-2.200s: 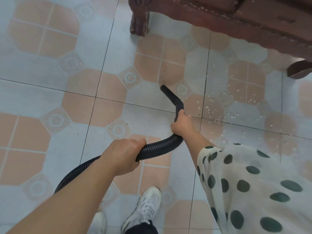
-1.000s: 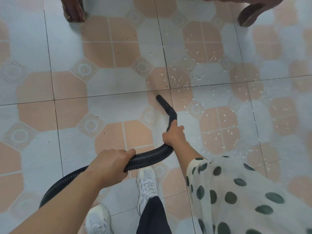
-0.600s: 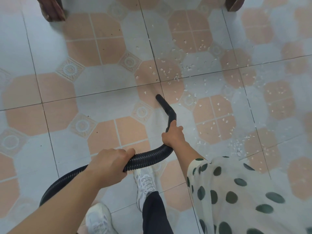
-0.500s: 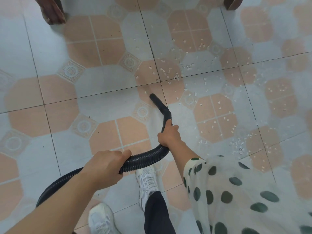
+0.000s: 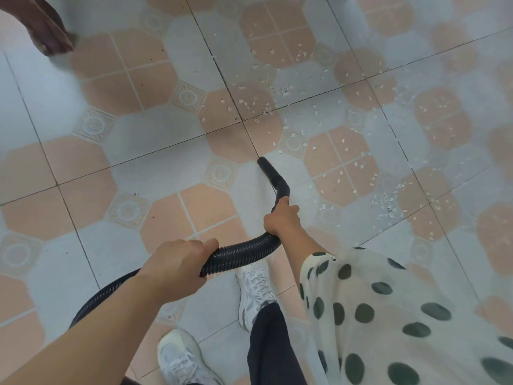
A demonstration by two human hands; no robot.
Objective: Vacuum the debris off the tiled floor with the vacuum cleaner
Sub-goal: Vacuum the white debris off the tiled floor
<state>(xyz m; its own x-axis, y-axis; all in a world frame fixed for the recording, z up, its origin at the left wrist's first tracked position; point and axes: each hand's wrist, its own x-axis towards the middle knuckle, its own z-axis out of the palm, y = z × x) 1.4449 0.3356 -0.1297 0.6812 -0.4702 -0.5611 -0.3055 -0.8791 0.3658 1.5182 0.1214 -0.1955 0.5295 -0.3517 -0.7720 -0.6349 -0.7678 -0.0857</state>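
The left hand (image 5: 177, 266) wraps its fingers around the ribbed black hose (image 5: 238, 252), apparently to lift the slack off the tiled floor (image 5: 155, 173) so it does not drag against the steering. Just ahead, the right hand (image 5: 281, 219) is clenched on the rigid bent nozzle (image 5: 273, 176), whose tip points down at a grout line. The white debris (image 5: 384, 202) lies scattered ahead and to the right of that tip, with a few flecks near the right hand.
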